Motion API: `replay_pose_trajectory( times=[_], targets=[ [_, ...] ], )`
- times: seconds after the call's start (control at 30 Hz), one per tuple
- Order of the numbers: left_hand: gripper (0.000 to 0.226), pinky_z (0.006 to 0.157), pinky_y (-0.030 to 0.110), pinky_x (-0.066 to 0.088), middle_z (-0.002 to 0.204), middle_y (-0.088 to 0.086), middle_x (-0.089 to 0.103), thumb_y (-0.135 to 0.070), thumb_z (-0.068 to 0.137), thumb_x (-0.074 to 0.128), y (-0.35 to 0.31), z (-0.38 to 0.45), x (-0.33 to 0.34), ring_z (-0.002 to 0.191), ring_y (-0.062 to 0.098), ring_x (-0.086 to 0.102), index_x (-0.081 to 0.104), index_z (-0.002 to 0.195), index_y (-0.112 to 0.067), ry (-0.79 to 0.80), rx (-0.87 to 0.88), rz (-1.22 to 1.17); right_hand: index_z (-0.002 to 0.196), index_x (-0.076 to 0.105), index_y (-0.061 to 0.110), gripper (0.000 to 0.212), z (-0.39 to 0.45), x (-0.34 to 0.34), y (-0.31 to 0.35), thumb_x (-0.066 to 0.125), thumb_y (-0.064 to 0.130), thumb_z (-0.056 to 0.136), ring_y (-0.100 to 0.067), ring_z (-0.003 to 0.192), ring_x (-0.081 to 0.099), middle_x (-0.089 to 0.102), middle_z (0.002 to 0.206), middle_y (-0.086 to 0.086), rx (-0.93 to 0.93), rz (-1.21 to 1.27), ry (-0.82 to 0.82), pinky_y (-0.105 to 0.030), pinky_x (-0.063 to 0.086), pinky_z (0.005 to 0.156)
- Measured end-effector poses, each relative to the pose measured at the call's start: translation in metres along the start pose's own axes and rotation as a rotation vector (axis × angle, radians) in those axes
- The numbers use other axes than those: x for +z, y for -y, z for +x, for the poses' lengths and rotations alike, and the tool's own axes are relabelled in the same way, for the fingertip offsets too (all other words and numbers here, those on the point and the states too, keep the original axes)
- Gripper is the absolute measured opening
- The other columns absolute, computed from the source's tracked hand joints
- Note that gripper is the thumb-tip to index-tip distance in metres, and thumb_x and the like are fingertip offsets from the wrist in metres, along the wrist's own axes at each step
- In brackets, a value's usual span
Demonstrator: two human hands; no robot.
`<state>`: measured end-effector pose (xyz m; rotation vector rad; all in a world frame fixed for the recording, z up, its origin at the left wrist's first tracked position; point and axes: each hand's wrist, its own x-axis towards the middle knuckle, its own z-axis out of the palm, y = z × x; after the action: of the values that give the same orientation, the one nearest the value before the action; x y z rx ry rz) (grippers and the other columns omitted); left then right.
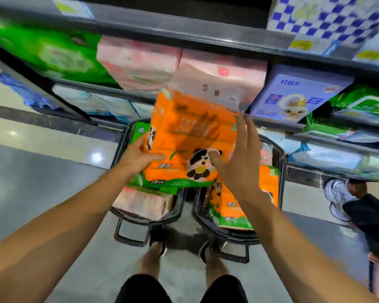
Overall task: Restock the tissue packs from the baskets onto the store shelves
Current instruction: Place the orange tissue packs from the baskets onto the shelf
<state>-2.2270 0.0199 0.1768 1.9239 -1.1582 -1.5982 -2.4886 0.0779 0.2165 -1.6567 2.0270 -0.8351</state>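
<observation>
Orange plastic wraps the panda-printed tissue pack (190, 138), held tilted above 2 black plastic baskets (278, 171). The left hand (140, 155) grips its left edge with curled fingers. The right hand (239, 158) lies against its right side, fingers straight and slightly spread, thumb on the panda. Both forearms stretch forward. Behind, grey metal shelves (184, 31) carry pink, green and blue packs, above a glossy grey floor (31, 171).

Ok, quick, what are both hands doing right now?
Left hand: grips the left edge of the orange panda tissue pack.
Right hand: open, fingers straight, thumb against the same pack's right side.
</observation>
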Motion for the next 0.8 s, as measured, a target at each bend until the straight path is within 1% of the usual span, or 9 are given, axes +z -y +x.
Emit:
replay_pose_trajectory(
  times=[0.1, 0.27, 0.37, 0.43, 0.5, 0.57, 0.67, 0.73, 0.8],
  targets=[
    [0.071, 0.066, 0.036, 0.057, 0.113, 0.000, 0.071, -0.020, 0.076, 0.082, 0.030, 0.009, -0.048, 0.087, 0.021, 0.073, 0.051, 0.137, -0.036, 0.096, -0.160, -0.098, 0.156, 0.024, 0.015, 0.093, -0.016, 0.048, 0.009, 0.074, 0.043, 0.084, -0.029, 0.148, 0.018, 0.020, 0.162, -0.014, 0.031, -0.067, 0.144, -0.047, 0.026, 0.119],
    [0.055, 0.059, 0.030, 0.050, 0.116, 0.006, 0.070, -0.023, 0.084, 0.075, 0.080, 0.047, -0.097, 0.086, 0.021, 0.069, 0.054, 0.134, -0.034, 0.098, -0.316, -0.117, 0.154, 0.027, 0.020, 0.087, -0.036, 0.131, 0.018, 0.070, 0.051, 0.085, -0.028, 0.146, 0.024, 0.025, 0.160, -0.008, 0.125, -0.098, 0.320, -0.047, 0.033, 0.115],
    [0.064, 0.069, 0.034, 0.048, 0.125, 0.006, 0.065, -0.035, 0.082, 0.077, 0.108, 0.083, -0.106, 0.096, 0.025, 0.064, 0.049, 0.139, -0.032, 0.079, -0.360, -0.065, 0.155, 0.022, 0.024, 0.085, -0.040, 0.170, 0.017, 0.066, 0.052, 0.088, -0.025, 0.148, 0.021, 0.019, 0.162, -0.002, 0.166, -0.124, 0.406, -0.046, 0.031, 0.117],
    [0.076, 0.083, 0.040, 0.048, 0.134, 0.006, 0.060, -0.042, 0.079, 0.078, 0.124, 0.104, -0.106, 0.111, 0.030, 0.061, 0.042, 0.144, -0.031, 0.051, -0.367, -0.018, 0.156, 0.020, 0.024, 0.083, -0.041, 0.188, 0.013, 0.065, 0.048, 0.090, -0.023, 0.148, 0.018, 0.015, 0.163, 0.000, 0.198, -0.139, 0.449, -0.041, 0.027, 0.117],
    [0.057, 0.089, 0.041, 0.048, 0.129, 0.006, 0.063, -0.041, 0.085, 0.073, 0.140, 0.119, -0.109, 0.112, 0.031, 0.061, 0.052, 0.137, -0.032, 0.029, -0.359, -0.052, 0.156, 0.024, 0.023, 0.082, -0.041, 0.204, 0.006, 0.067, 0.045, 0.090, -0.025, 0.148, 0.019, 0.016, 0.162, -0.003, 0.203, -0.134, 0.464, -0.040, 0.027, 0.116],
    [0.042, 0.092, 0.045, 0.052, 0.122, 0.003, 0.068, -0.044, 0.086, 0.070, 0.153, 0.127, -0.113, 0.107, 0.029, 0.065, 0.060, 0.125, -0.034, 0.037, -0.345, -0.074, 0.156, 0.025, 0.023, 0.082, -0.038, 0.217, -0.004, 0.068, 0.046, 0.089, -0.027, 0.147, 0.020, 0.018, 0.162, -0.003, 0.235, -0.127, 0.492, -0.041, 0.027, 0.116],
    [0.049, 0.090, 0.054, 0.055, 0.116, 0.001, 0.071, -0.052, 0.075, 0.072, 0.171, 0.140, -0.118, 0.104, 0.029, 0.069, 0.062, 0.122, -0.040, 0.028, -0.338, -0.116, 0.156, 0.023, 0.022, 0.085, -0.028, 0.237, -0.016, 0.069, 0.046, 0.088, -0.027, 0.147, 0.022, 0.017, 0.161, -0.002, 0.295, -0.093, 0.534, -0.040, 0.029, 0.115],
    [0.046, 0.089, 0.054, 0.055, 0.115, 0.003, 0.071, -0.048, 0.079, 0.068, 0.177, 0.148, -0.117, 0.102, 0.029, 0.069, 0.062, 0.123, -0.036, -0.007, -0.305, -0.125, 0.155, 0.023, 0.020, 0.089, -0.016, 0.251, -0.019, 0.070, 0.051, 0.086, -0.025, 0.146, 0.026, 0.023, 0.159, -0.002, 0.328, -0.061, 0.538, -0.036, 0.030, 0.114],
    [0.041, 0.087, 0.049, 0.057, 0.116, 0.006, 0.070, -0.038, 0.090, 0.063, 0.175, 0.152, -0.114, 0.100, 0.027, 0.070, 0.059, 0.129, -0.028, -0.007, -0.217, -0.087, 0.152, 0.030, 0.026, 0.094, -0.003, 0.266, -0.020, 0.073, 0.065, 0.077, -0.021, 0.141, 0.035, 0.036, 0.153, 0.000, 0.375, 0.058, 0.544, -0.038, 0.036, 0.114]
  ],
)
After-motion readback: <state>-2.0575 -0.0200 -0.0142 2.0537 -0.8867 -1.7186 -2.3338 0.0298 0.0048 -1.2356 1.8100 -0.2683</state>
